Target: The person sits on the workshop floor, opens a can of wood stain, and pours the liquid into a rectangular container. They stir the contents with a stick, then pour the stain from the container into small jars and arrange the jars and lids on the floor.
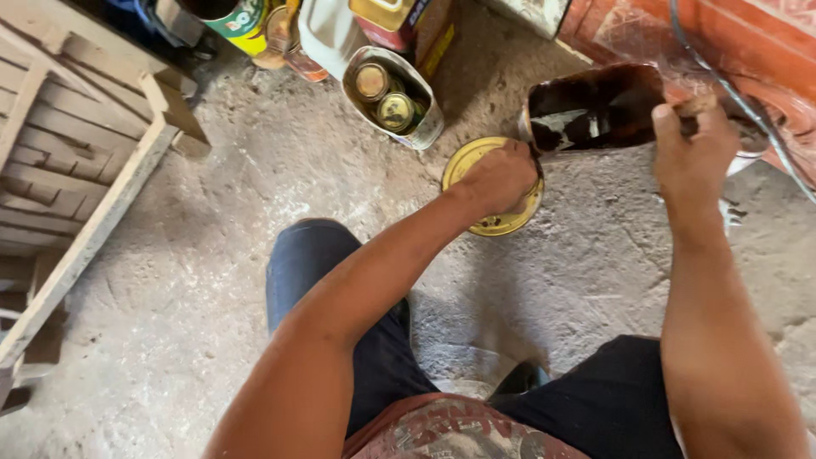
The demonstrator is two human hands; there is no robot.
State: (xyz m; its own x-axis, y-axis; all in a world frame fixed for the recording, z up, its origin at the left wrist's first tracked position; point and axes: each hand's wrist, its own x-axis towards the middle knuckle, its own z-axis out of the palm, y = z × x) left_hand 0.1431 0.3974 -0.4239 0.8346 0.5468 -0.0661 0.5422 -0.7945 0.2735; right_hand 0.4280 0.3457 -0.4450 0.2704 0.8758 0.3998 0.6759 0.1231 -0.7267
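Setting: person crouched over a rough concrete floor (212,280), knees in dark trousers at the lower edge of the head view.
Left hand (501,177): fist closed, knuckles up, resting on the round yellow tin (476,157); what the fingers clamp underneath cannot be made out.
Right hand (693,149): fingers curled shut around the rear end of the dark stained can (595,109), thumb on top.
Dark stained can: held off the floor, tipped on its side, long axis running roughly left-right; open mouth faces the left hand, base sits in the right-hand grip.
Key relation: the can's mouth lies just above and to the right of the yellow tin, its lower lip touching or nearly touching the left fist; I cannot tell which.
Nearer hand: left is on the tin, right on the can; the two are close together.
Surroundings: cut-open container with small lidded tins (393,98) beyond the yellow tin; wooden slatted frame (76,161) at left; reddish painted surface (722,42) at right.
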